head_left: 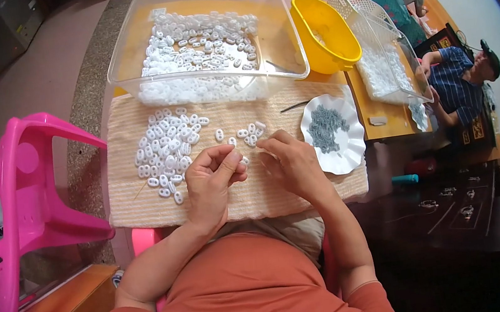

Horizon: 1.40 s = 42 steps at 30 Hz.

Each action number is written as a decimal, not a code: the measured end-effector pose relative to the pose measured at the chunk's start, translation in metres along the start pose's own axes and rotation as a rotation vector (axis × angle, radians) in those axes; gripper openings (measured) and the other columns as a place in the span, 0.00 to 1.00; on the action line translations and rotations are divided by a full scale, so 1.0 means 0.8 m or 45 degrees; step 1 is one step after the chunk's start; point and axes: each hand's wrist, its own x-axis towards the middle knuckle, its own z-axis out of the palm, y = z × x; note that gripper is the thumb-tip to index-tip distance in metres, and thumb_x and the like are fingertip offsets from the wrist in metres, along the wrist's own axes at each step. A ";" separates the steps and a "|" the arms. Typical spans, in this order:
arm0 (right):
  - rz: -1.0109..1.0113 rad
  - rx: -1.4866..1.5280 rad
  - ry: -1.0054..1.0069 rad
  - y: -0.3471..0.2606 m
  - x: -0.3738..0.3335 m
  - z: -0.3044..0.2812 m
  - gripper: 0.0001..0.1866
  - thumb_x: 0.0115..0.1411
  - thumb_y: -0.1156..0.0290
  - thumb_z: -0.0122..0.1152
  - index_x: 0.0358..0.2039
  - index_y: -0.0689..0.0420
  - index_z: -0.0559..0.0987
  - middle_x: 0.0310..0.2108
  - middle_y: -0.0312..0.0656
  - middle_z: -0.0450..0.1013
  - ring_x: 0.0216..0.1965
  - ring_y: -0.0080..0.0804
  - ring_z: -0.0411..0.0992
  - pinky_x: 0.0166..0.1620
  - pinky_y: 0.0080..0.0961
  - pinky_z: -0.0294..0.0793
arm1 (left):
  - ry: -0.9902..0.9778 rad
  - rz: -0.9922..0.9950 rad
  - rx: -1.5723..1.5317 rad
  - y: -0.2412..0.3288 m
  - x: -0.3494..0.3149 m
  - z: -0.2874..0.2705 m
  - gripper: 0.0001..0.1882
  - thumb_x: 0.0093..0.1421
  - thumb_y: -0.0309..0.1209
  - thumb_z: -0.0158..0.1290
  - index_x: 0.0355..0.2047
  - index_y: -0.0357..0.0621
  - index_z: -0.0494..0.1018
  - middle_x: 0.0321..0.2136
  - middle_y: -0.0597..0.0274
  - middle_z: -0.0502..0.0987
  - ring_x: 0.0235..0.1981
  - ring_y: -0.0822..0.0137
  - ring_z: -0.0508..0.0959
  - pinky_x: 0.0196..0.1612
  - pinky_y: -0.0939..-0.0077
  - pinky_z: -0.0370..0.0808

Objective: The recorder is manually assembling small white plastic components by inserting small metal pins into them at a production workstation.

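Observation:
My left hand [210, 179] is closed in a pinch over the towel, thumb against fingers, with a white oval two-hole piece [245, 161] showing at its fingertips. My right hand [292, 162] has its fingers bent and apart, and appears to hold nothing. Its fingertips are beside a small cluster of white two-hole pieces [252, 133]; its thumb is mostly hidden. A large pile of the same white pieces [163, 142] lies left of my hands. To the right, a white wavy-rimmed plate [354, 142] carries a heap of small grey parts [327, 128].
A clear plastic bin [279, 38] with many white pieces stands at the far edge of the striped towel [130, 203]. Beyond the plate are a yellow basin [335, 37] and a white basket [363, 5]. A pink chair [32, 178] stands left; a co-worker [458, 81] sits right.

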 end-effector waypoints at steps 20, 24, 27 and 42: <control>-0.060 -0.237 -0.086 0.011 0.033 0.030 0.06 0.54 0.68 0.58 0.32 0.55 0.78 0.29 0.43 0.71 0.25 0.47 0.73 0.29 0.39 0.73 | -0.006 -0.015 0.022 -0.005 0.002 0.000 0.07 0.60 0.26 0.55 0.37 0.37 0.73 0.28 0.64 0.76 0.27 0.77 0.76 0.30 0.83 0.76; -0.096 -0.115 0.013 0.011 0.025 0.027 0.05 0.53 0.74 0.59 0.32 0.56 0.77 0.29 0.44 0.70 0.26 0.46 0.73 0.29 0.37 0.72 | -0.028 -0.027 0.015 -0.005 0.002 -0.002 0.07 0.60 0.26 0.55 0.37 0.38 0.73 0.28 0.65 0.76 0.27 0.77 0.76 0.30 0.84 0.76; -0.079 0.085 0.106 0.011 0.016 0.024 0.09 0.50 0.79 0.60 0.34 0.57 0.77 0.29 0.44 0.70 0.27 0.45 0.73 0.30 0.33 0.72 | -0.022 -0.030 0.027 -0.004 0.002 -0.002 0.06 0.60 0.26 0.55 0.37 0.38 0.73 0.28 0.65 0.76 0.28 0.77 0.76 0.30 0.84 0.76; 0.337 1.099 0.020 -0.002 -0.008 0.014 0.06 0.61 0.78 0.56 0.37 0.66 0.77 0.28 0.36 0.75 0.27 0.18 0.71 0.31 0.15 0.74 | -0.186 -0.053 0.150 -0.010 0.001 0.002 0.09 0.61 0.27 0.54 0.41 0.37 0.73 0.30 0.62 0.77 0.28 0.76 0.77 0.33 0.82 0.77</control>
